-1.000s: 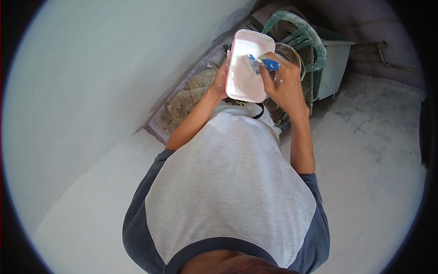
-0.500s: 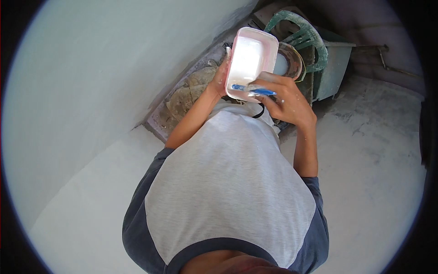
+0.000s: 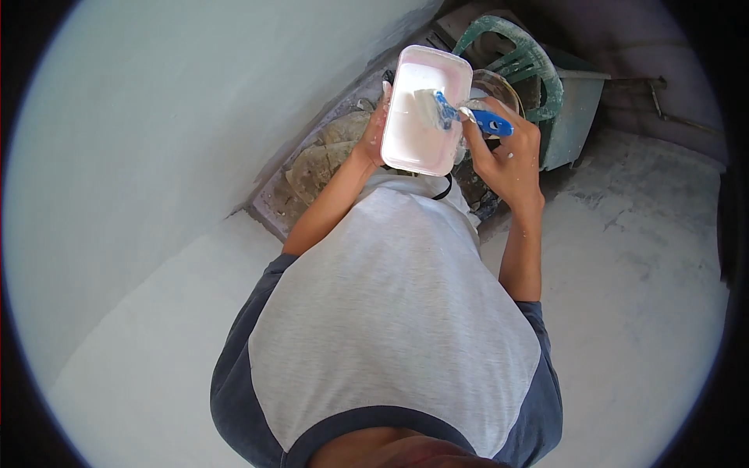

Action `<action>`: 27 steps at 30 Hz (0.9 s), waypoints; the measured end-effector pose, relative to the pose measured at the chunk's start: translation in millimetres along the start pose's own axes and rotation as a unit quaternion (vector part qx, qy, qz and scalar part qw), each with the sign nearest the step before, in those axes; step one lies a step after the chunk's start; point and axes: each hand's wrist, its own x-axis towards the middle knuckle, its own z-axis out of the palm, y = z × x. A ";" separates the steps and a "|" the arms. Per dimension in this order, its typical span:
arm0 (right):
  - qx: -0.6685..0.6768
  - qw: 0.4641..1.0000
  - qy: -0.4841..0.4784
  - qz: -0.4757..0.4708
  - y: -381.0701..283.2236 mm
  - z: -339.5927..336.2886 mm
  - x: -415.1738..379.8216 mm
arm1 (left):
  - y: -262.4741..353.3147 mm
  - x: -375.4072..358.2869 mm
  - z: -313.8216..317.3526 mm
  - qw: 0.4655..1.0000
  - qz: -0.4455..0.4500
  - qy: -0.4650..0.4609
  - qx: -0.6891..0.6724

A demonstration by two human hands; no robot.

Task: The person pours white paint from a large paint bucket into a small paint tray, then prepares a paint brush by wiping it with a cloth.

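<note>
A pale pink rectangular tub (image 3: 400, 160) with white paint inside is held in my left hand (image 3: 376, 134), its fingers wrapped round the tub's left side. My right hand (image 3: 507, 152) grips a blue-handled paintbrush (image 3: 493, 122), thumb and fingers closed near the handle's middle. The brush's white bristles reach into the tub, over the paint. Spots of paint show on my right hand.
A white wall (image 3: 156, 117) rises at left. Beyond the tub stand a paint-spattered green plastic chair (image 3: 546, 74) and a bucket (image 3: 511, 90), partly hidden by my hand. A crumpled sack (image 3: 324, 156) lies by the wall; a grey-green box (image 3: 576, 117) stands at right.
The paintbrush has turned, its bristles now over the tub's middle and its handle pointing right. My right hand has shifted slightly right. The tub has moved a little left.
</note>
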 end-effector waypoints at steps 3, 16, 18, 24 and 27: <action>0.006 1.000 -0.007 0.003 -1.0 8.9 -0.1 | -6.6 3.1 -10.7 1.000 0.007 -0.004 -0.019; -0.006 0.995 0.087 0.054 3.5 23.2 -0.9 | -4.2 -3.4 -3.1 1.000 0.001 -0.010 -0.025; 0.009 0.995 0.074 0.073 1.9 27.9 -3.2 | -6.7 -0.4 -2.3 1.000 0.011 0.008 -0.002; 0.083 0.984 0.060 0.146 -2.4 41.2 -12.1 | -12.4 7.0 -19.4 0.996 0.011 -0.028 -0.082; 0.142 0.967 0.065 0.201 -2.7 35.9 -10.3 | -5.8 5.8 -19.7 0.997 0.008 0.012 -0.071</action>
